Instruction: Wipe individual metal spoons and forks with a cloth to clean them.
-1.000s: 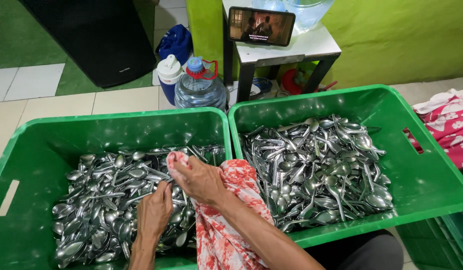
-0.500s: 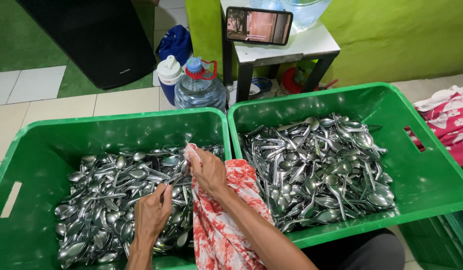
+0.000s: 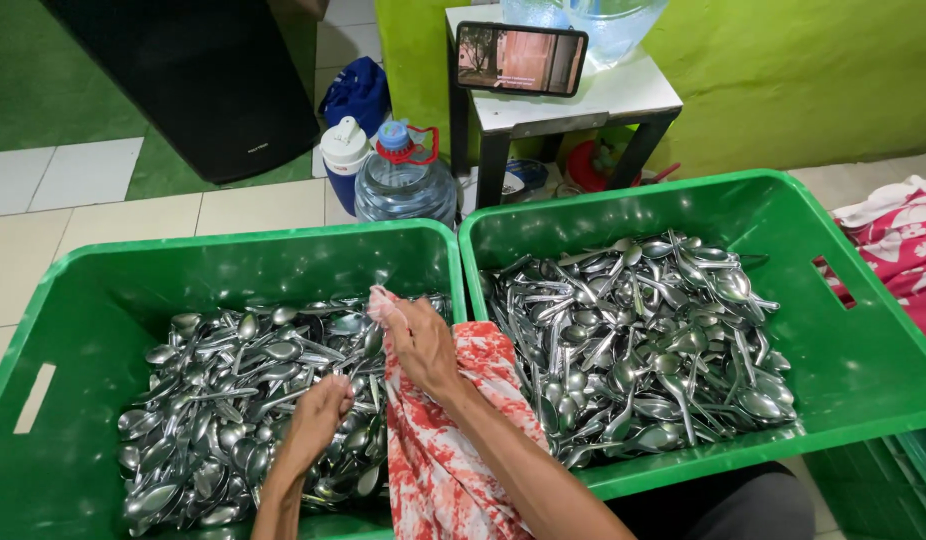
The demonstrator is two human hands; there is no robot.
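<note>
Tiled floor bearing two green crates (image 3: 283, 255) of spoons (image 3: 233, 380); right hand (image 3: 423, 345) fingers grip a red-white cloth (image 3: 443, 460), left hand (image 3: 318, 425) fingers curl closed among spoons.

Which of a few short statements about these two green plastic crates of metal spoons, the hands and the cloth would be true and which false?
1. Both green plastic crates, the left one and the right one, hold heaps of shiny metal spoons. True.
2. The right hand grips a red-and-white patterned cloth. True.
3. The left hand rests in the right crate. False: it is down among the spoons of the left crate.
4. A phone lying sideways stands on the small white table behind the crates. True.
5. The clear water bottle with a blue cap stands inside a crate. False: it stands on the floor behind them.
</note>
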